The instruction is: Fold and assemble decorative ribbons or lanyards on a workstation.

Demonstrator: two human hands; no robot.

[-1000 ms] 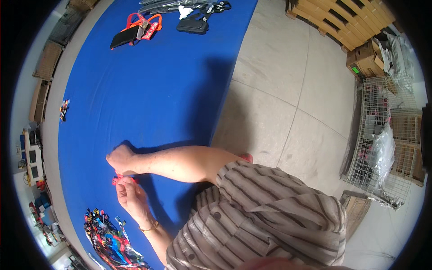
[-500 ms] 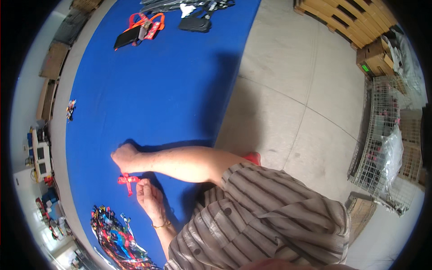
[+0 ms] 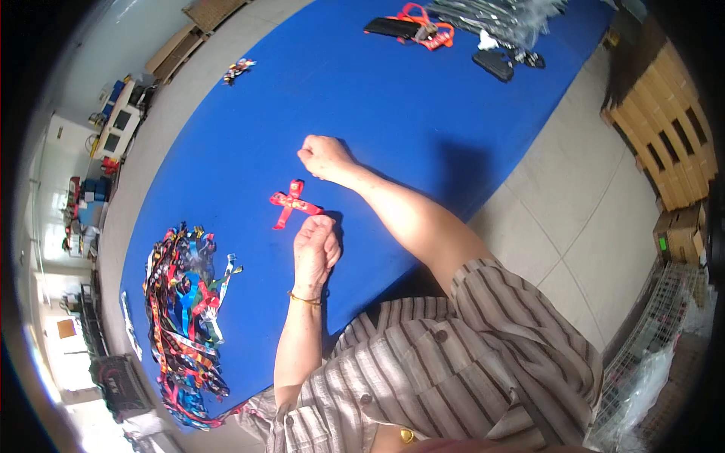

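A red printed ribbon (image 3: 287, 202) lies in a cross shape on the blue-covered table (image 3: 279, 113). My left hand (image 3: 316, 245) pinches the ribbon's near right end, fingers closed. Beyond the ribbon, my right hand (image 3: 326, 157) is closed in a fist, a small gap from the ribbon's upper end. Whether anything is inside that fist is hidden. To the left of my left forearm lies a big heap of multicoloured lanyards (image 3: 181, 325), several ends trailing over the table's near edge.
At the far side are a black case with orange-red straps (image 3: 396, 28), another black case (image 3: 495, 64) and plastic-wrapped black items (image 3: 491, 19). A small colourful bunch (image 3: 238, 70) sits by the far left edge. Wooden pallets (image 3: 664, 128) and a wire cage (image 3: 642, 362) stand at the right.
The view has turned, so the table and its contents appear shifted. My right hand has drawn away from the ribbon's upper end; my left still pinches the other end.
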